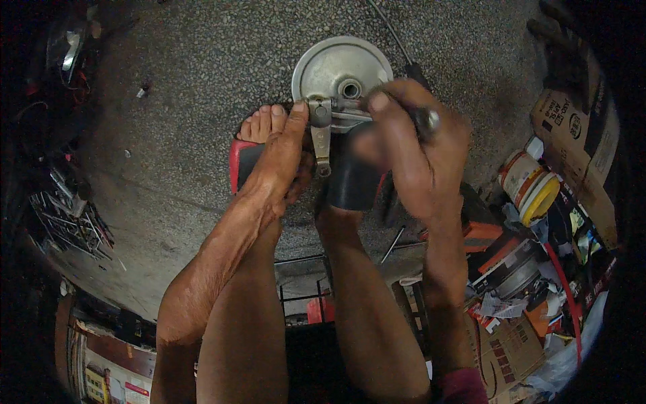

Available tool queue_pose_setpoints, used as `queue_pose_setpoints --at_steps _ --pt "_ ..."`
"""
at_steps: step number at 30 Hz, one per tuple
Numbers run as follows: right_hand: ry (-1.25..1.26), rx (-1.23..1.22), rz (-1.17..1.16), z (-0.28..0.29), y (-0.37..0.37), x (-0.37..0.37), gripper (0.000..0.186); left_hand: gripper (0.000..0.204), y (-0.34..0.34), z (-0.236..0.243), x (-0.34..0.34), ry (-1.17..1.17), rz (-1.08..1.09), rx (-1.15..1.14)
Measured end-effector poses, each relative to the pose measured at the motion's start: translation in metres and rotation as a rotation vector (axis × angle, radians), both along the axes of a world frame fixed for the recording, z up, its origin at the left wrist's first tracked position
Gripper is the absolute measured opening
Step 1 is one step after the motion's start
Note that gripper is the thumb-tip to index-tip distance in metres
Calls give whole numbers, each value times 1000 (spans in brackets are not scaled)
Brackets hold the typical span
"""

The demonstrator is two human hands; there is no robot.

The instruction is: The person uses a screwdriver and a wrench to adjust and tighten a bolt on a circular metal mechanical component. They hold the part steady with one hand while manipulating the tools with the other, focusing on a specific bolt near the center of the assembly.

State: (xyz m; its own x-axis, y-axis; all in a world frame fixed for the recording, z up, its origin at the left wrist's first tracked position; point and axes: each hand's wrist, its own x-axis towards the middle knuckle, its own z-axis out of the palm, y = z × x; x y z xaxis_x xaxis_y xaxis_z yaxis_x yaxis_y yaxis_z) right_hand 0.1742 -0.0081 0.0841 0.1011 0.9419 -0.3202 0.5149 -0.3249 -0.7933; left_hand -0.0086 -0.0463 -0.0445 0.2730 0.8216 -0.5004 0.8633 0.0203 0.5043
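Observation:
A round silver brake plate (330, 64) with a bushed centre hole stands on the speckled floor, between and just ahead of my feet. A flat metal brake lever (321, 138) is fixed at its near edge and points toward me. My left hand (286, 145) grips the plate beside the lever, thumb along its left side and fingers curled below. Closed above the plate's right side, my right hand (427, 151) holds a dark tool with a shiny rounded metal end (426, 121). Its working end is hidden, so I cannot tell its kind or whether it touches the plate.
My feet wear red-and-black slippers (243, 165) on either side of the plate. Cardboard (568, 138), a yellow-and-white tub (531, 185) and packaging crowd the right. Metal tools (74, 215) lie at the left. A black cable (393, 34) runs across the floor beyond.

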Motion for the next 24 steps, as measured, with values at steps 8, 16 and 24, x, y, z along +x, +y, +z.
queue_pose_setpoints --at_steps 8,16,24 --pt "-48 25 230 -8 40 8 24 26 -4 0 8 63 -60 240" --pt "-231 447 222 -25 -53 -20 17 40 -2 8 5 110 -61 62" --pt "-326 349 344 -35 -113 -5 24 45 -2 9 0 -30 33 -26"
